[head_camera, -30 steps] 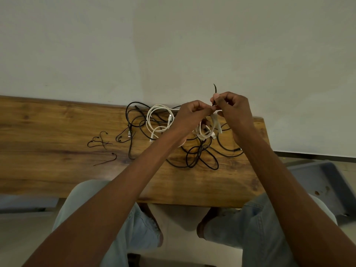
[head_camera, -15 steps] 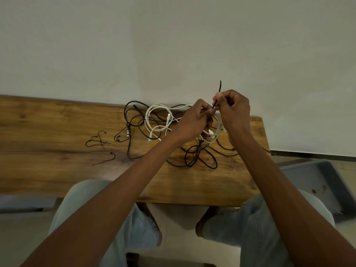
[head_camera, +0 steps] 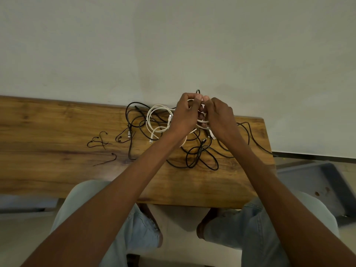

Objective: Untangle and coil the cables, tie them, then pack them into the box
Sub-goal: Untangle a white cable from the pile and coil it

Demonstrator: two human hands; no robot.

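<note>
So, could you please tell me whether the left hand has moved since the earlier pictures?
Yes. The left hand has risen toward the wall, now reaching past the far edge of the wooden table.

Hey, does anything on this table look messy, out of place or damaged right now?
Yes. Black cables and white cables lie snarled together on the wooden table, loops crossing. One black cable trails off the right edge. Loose black ties lie scattered to the left. No visible damage. Both hands, left hand and right hand, grip a white coil.

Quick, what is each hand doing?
Left hand: holding the white cable coil.
Right hand: pinching a black tie at the coil.
</note>
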